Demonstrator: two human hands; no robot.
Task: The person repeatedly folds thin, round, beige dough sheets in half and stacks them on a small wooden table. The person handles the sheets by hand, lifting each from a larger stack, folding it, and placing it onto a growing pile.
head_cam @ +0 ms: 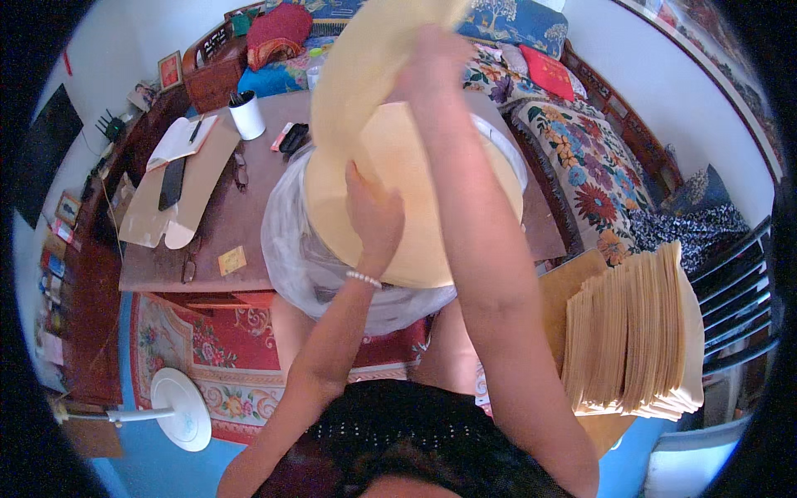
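A round stack of thin pale-yellow sheets, like thin pancakes (485, 205), lies on a clear plastic bag (289, 249) at the table's front edge. Above it, blurred by motion, my right hand (439, 62) grips one raised sheet (355, 75), which hangs and curves down to the left. My left hand (377, 211), with a beaded bracelet at the wrist, is over the stack. Its upper finger meets the raised sheet's lower end; whether it pinches the sheet is hidden. To my right, a tall pile of folded sheets (629, 330) rests on a wooden board (563, 286).
On the table (274, 187) at left are a white cup (247, 115), an open notebook (183, 140), a phone (172, 183), glasses (240, 168) and a yellow card (232, 261). A white round stand base (180, 408) is lower left. A floral-covered sofa (579, 168) stands at right.
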